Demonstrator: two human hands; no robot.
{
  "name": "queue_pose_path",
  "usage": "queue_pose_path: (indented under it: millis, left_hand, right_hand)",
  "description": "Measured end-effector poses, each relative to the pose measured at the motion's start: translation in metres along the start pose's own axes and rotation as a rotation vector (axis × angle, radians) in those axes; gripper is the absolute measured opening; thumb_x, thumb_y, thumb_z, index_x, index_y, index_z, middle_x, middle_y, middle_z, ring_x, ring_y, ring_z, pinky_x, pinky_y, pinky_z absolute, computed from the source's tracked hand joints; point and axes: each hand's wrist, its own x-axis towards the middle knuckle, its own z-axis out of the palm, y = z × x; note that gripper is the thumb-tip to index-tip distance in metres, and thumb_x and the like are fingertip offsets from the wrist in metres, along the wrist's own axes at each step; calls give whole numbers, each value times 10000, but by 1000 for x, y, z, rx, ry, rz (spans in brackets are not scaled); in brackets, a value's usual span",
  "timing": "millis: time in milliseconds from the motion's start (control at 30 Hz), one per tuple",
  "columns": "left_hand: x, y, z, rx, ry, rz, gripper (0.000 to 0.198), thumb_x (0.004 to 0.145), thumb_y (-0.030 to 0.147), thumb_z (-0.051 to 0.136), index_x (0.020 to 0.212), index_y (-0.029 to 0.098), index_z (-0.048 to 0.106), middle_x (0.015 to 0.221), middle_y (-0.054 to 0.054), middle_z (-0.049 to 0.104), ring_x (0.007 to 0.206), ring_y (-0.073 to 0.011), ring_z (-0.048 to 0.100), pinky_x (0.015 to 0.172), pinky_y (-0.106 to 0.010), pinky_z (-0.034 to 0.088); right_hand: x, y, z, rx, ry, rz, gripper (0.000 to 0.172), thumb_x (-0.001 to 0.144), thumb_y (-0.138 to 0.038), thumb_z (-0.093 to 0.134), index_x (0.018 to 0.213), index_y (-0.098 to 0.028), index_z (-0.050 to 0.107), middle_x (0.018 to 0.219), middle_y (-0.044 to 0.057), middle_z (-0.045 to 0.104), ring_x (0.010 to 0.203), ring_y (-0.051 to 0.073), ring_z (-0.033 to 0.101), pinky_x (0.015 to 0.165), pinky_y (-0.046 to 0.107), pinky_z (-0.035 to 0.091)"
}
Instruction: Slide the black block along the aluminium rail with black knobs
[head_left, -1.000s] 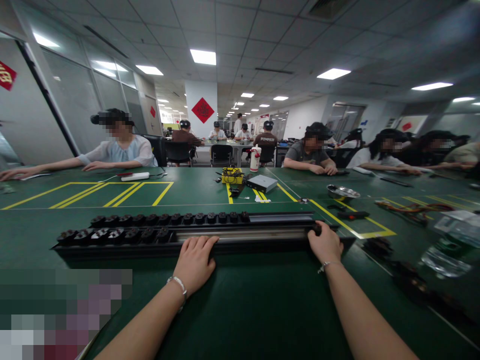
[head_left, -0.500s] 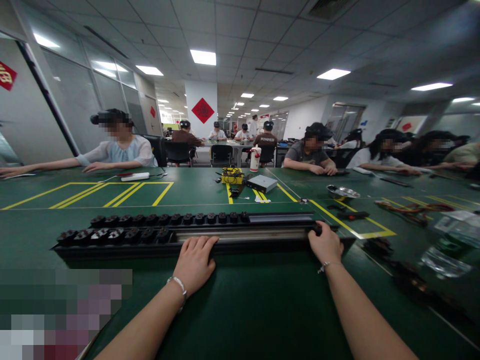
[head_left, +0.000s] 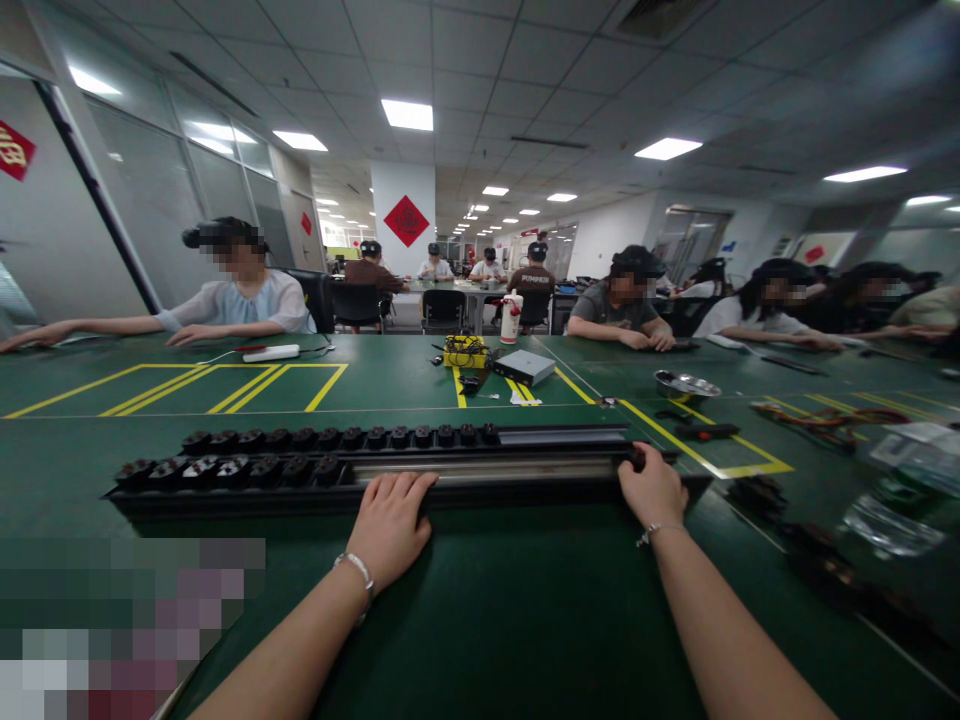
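A long black power track (head_left: pixel 480 492) lies across the table in front of me. Round black socket modules (head_left: pixel 265 470) sit in two rows along its left part, and the bare metallic channel shows to their right. My left hand (head_left: pixel 394 525) grips the near edge around the middle, fingers over the top and thumb on the near side. At the right end, my right hand (head_left: pixel 654 487) pinches a small black socket module (head_left: pixel 636 458), mostly hidden by the fingers, at the channel. Whether that module is seated in the channel I cannot tell.
Loose black modules (head_left: pixel 825 570) lie in a line on the green table (head_left: pixel 525 620) at right, near a clear plastic bottle (head_left: pixel 896 490). Farther back are a metal bowl (head_left: pixel 686 384), a grey box (head_left: pixel 525 367) and a bottle (head_left: pixel 511 318). Several people sit around.
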Motion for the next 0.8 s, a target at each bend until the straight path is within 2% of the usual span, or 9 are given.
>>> queue_pose_path:
  millis: [533,800]
  left_hand:
    - [0,0,0,-2,-10,1,509,724,219,482,1230,281,469,1150,-24,560,1072,-216,450,993,-371,254]
    - [0,1,-1,-1,-25,-11,507,729,220,481,1232,288,465,1161,-24,556,1087,-210,448,998,-370,248]
  right_hand:
    - [0,2,2,3,15,-9,450,800,-330,388,1230,-232,482,1139,101,563,1145,285,460,954,510,328]
    - [1,6,3,21,82,-56,458,777,-329,414,1216,-223,491,1151,81,545,1166,268,421,966,460,336]
